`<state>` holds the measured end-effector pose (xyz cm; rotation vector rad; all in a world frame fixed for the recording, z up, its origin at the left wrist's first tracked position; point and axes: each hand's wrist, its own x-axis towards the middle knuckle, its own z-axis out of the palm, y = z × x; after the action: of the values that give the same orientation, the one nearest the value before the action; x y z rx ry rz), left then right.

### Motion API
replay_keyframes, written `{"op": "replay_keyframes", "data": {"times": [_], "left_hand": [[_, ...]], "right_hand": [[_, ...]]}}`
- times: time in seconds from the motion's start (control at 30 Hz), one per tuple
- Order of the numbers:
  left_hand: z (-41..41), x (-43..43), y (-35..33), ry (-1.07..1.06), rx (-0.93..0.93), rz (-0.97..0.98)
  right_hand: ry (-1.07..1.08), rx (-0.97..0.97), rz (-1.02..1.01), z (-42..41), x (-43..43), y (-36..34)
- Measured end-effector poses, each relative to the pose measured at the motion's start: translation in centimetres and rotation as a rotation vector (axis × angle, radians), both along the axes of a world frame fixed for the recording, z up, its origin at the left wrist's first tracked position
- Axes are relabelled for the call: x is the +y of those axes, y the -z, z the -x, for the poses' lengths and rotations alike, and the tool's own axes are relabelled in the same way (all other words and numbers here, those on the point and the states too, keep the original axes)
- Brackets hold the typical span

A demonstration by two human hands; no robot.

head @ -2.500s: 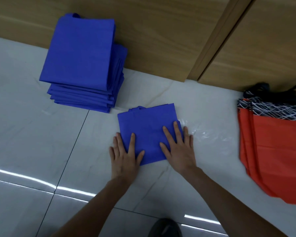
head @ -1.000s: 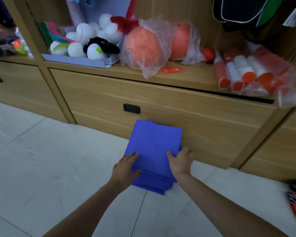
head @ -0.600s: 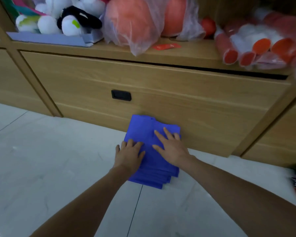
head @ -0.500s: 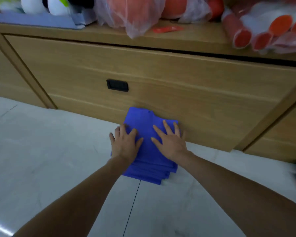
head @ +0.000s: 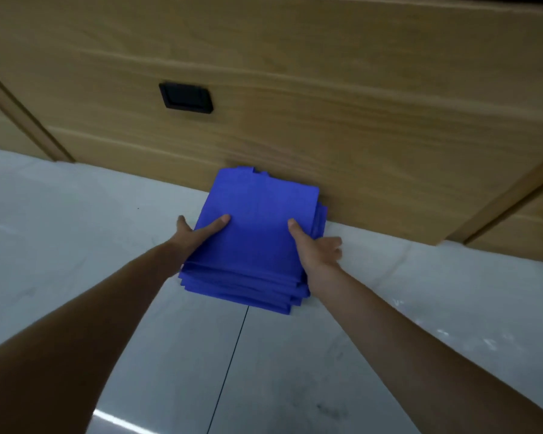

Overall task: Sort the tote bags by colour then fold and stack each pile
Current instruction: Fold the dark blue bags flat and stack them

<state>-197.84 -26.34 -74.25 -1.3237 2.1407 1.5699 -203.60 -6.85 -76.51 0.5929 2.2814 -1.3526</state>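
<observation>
Stack of blue tote bags (head: 257,220) between left grip (head: 198,236) and right grip (head: 318,250), both clasping its sides, thumbs on top

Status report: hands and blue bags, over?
Left hand and right hand grip blue bag stack at its sides, thumbs on top. Far edge near drawer front. Nothing blocks.

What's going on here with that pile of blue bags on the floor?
A person is gripping a stack of folded blue tote bags from both sides. The left hand holds its left edge and the right hand its right edge, each with the thumb on top. The stack rests on the pale tiled floor, right by a wooden drawer front. Its lower layers sit slightly uneven, so they may be squaring it up.
</observation>
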Motion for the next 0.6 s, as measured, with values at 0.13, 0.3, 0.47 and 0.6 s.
{"op": "replay_keyframes", "data": {"times": [0.13,0.3,0.47,0.6], "left_hand": [[-0.6,0.7,-0.6,0.023,0.0,-0.063],[-2.1,3.9,-1.4,0.015,0.011,-0.235],[-2.0,9.8,-1.6,0.08,0.033,-0.386],[-0.9,13.4,-0.7,0.099,0.059,-0.464]], "right_hand": [[0.068,-0.108,0.469,-0.2,1.0,0.0],[0.003,-0.107,0.484,-0.2,4.6,-1.3],[0.064,-0.092,0.477,-1.1,11.4,-1.3],[0.118,-0.085,0.557,-0.6,15.1,-1.7]]}}
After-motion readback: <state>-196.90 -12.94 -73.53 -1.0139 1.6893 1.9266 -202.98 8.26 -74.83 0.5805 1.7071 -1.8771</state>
